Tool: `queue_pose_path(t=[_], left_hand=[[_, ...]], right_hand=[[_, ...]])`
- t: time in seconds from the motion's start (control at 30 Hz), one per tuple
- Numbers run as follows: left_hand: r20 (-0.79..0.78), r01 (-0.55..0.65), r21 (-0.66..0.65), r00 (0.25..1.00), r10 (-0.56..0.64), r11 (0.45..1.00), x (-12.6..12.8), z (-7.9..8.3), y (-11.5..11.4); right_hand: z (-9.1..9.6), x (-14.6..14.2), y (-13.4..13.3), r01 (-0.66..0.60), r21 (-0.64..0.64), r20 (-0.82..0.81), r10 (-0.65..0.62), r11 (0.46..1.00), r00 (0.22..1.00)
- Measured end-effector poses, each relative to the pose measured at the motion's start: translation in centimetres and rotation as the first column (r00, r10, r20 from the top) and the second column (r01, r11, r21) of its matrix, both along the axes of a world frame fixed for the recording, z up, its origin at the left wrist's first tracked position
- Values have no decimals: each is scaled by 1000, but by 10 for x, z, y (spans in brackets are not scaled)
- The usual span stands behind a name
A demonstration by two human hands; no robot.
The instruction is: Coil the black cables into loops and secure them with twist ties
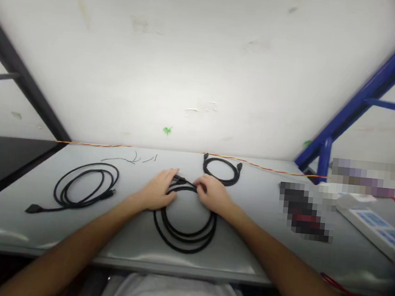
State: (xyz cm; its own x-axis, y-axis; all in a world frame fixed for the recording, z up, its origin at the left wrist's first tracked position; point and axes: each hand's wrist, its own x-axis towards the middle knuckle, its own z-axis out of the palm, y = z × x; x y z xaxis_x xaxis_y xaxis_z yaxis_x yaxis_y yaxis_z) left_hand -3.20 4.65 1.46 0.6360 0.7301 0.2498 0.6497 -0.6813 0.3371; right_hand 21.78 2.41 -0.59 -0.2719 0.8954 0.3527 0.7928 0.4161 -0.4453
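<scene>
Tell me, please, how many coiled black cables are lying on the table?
3: the left cable lies beside the hands, the middle cable is in the left hand and right hand, and the back cable lies farther away.

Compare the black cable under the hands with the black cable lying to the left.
The black cable under the hands is held at its top by the left hand and right hand, while the black cable to the left lies untouched. The held cable forms a rounder coil; the other's loops are looser and more oval. The other's flat plug trails clear of its coil, while the held cable's end is bunched under the fingers. Both lie coiled flat on the grey bench top.
</scene>
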Motion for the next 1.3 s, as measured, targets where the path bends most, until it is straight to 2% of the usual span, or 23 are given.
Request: queue_pose_path(t=[0.13, 0.23, 0.3, 0.43, 0.63, 0.8, 1.0, 1.13, 1.3], left_hand=[[94, 110, 11, 989, -111, 994, -1, 4, -3], [142, 127, -18, 982, -124, 992, 0, 5, -5], [159, 86, -1, 984, -85, 996, 1, 2, -4], [162, -33, 86, 987, 19, 996, 2, -8, -2], [177, -198, 153, 969, 171, 968, 4, -14, -4], [130, -93, 161, 989, 73, 983, 4, -12, -1], [147, 28, 106, 988, -43, 994, 6, -7, -3], [172, 14, 69, 985, -26, 998, 8, -6, -4], [171, -8, 60, 985, -3, 998, 9, -3, -4]], right_hand=[[3, -5, 1, -88, 64, -12, 89, 994, 996], [5, -11, 9, -199, 59, -34, 201, 978, 979], [6, -14, 15, -210, 22, -63, 211, 977, 975], [9, -11, 19, -159, -36, -126, 154, 987, 980], [8, -5, 8, -104, -16, -100, 102, 994, 990], [4, -7, 1, -117, 27, -135, 120, 993, 984], [3, -8, -2, -119, 69, -47, 122, 991, 991], [5, -12, -7, -109, 80, 18, 108, 991, 994], [8, -18, -6, -119, 29, -18, 120, 992, 993]])
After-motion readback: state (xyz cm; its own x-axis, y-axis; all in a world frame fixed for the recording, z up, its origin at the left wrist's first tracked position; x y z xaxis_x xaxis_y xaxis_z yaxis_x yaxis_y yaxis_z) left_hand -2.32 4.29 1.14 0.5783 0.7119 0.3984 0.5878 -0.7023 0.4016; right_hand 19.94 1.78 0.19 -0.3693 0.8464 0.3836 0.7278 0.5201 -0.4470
